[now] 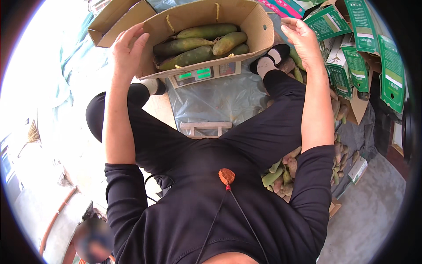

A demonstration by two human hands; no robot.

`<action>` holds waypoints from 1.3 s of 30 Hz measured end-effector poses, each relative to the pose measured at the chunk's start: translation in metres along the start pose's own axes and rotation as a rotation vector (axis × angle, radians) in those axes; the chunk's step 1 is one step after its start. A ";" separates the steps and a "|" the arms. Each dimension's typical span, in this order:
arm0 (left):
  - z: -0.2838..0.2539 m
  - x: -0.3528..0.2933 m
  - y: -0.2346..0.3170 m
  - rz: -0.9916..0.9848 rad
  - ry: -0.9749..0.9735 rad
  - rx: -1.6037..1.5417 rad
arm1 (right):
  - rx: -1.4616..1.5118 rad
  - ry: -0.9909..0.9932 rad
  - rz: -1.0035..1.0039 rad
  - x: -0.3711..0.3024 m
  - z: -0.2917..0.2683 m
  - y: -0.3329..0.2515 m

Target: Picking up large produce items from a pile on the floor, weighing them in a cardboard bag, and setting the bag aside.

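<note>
Mottled green vegetables (231, 42), some streaked yellowish, fill a plain brown carton (256, 26) strung with yellow rope handles (168, 22); beneath the carton, a cream scale (216, 75) shows bright green displays (203, 71), while a translucent grey-blue sheet (211, 103) spreads on its near side. To the carton's right, deep green packages (392, 70) carry white bands and white print, with a vivid pink strip (285, 6) just behind its right end. Pale turquoise sheeting (66, 55) hangs left of the carton; facing it, solid black trousers (274, 121) and a black top (189, 193) set off an orange-brown pendant (227, 176) with a red bead (228, 187)
</note>
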State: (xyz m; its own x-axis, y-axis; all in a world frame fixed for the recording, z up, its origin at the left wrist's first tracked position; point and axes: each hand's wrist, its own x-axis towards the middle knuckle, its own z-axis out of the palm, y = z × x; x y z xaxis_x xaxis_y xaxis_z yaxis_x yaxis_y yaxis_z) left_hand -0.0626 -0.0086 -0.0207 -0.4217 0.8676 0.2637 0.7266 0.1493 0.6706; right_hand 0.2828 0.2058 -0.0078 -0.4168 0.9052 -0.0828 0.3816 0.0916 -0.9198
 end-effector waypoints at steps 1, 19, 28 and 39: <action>0.000 0.000 -0.002 -0.022 0.049 0.024 | -0.029 -0.005 0.046 0.000 0.001 0.003; -0.006 -0.023 -0.049 -0.683 -0.168 -0.111 | -0.688 -0.193 0.198 0.020 0.020 0.022; -0.034 0.024 -0.025 -0.646 -0.789 0.349 | -0.930 -0.267 0.389 0.034 0.032 0.019; -0.032 0.028 -0.088 -0.618 -0.773 0.185 | -0.886 -0.185 0.220 0.040 0.039 0.012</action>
State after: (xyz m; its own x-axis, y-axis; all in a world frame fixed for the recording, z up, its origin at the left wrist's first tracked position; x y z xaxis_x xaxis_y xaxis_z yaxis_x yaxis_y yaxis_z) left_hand -0.1560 -0.0123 -0.0503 -0.3333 0.6730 -0.6602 0.6001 0.6916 0.4020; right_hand 0.2382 0.2272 -0.0371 -0.3566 0.8661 -0.3504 0.9262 0.2785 -0.2543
